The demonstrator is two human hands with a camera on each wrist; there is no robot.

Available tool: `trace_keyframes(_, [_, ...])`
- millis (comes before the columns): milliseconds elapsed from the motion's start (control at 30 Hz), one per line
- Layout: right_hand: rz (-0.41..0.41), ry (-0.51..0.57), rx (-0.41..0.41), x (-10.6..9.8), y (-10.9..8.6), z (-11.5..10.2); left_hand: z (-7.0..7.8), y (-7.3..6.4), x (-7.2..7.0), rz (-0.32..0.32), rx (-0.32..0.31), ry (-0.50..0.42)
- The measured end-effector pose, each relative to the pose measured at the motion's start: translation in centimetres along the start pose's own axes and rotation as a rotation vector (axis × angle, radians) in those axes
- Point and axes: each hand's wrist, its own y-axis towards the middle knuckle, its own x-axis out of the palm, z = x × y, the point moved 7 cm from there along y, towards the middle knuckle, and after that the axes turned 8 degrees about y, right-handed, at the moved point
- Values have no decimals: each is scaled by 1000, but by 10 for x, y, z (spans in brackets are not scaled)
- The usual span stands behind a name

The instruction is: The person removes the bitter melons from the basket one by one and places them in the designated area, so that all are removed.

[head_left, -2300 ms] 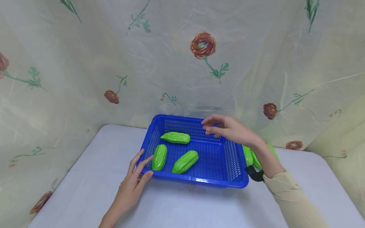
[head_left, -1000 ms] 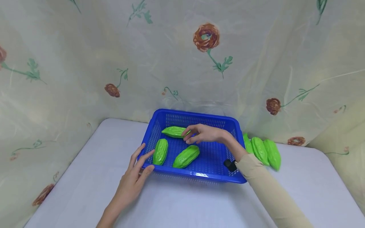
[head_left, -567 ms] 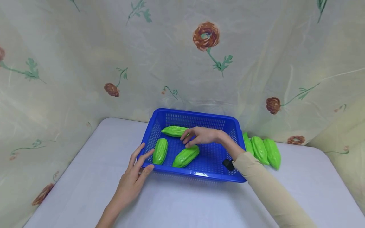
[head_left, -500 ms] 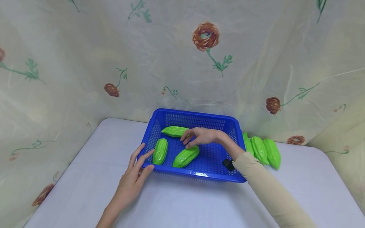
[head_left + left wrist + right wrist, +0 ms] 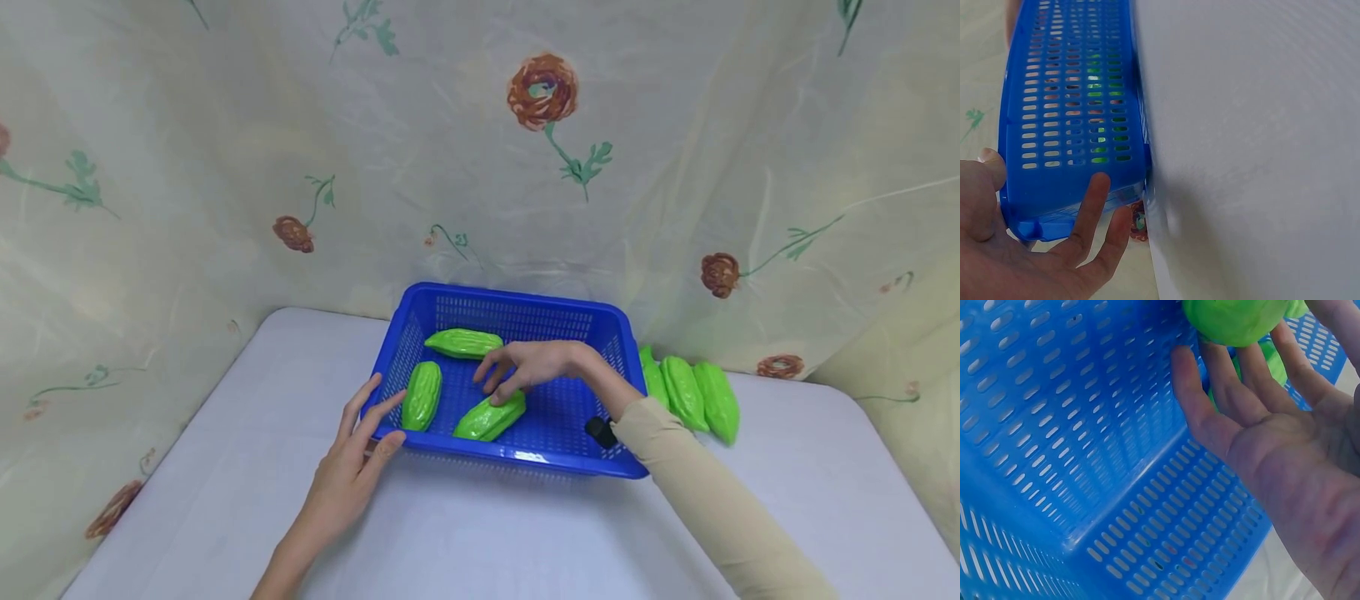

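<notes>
Three bright green, ridged bitter gourds lie in a blue plastic basket (image 5: 525,454): one at the back (image 5: 461,342), an upright gourd on the left (image 5: 422,397) and a slanted gourd (image 5: 483,421) near the front. My right hand (image 5: 532,364) reaches down into the basket. Its thumb overlaps the upper end of the slanted gourd, with the other fingers loosely bent beyond it. The right wrist view shows the fingers just under a gourd's rounded end (image 5: 1238,322). My left hand (image 5: 341,479) rests at the basket's front left corner, fingers fairly straight against rim and outer wall (image 5: 1079,125).
Several more green gourds (image 5: 684,392) lie side by side on the white table (image 5: 465,542), just right of the basket. A pale curtain (image 5: 420,150) with printed flowers hangs behind. A black wrist camera (image 5: 600,432) sits under the right wrist.
The right hand has come in from above the basket's back right, moved left, then dipped toward the slanted gourd, its thumb now over the gourd's end. The left hand stays at the corner.
</notes>
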Motion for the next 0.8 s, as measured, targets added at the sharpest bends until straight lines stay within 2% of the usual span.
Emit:
trace_keyframes(167, [-18, -8, 23, 0, -2, 1, 1, 0, 0, 0, 0, -1])
trace_keyframes(433, [6, 2, 119, 0, -7, 5, 0, 0, 0, 2, 0, 11])
trace_keyframes(800, [19, 3, 92, -2, -8, 5, 0, 0, 0, -2, -2, 12])
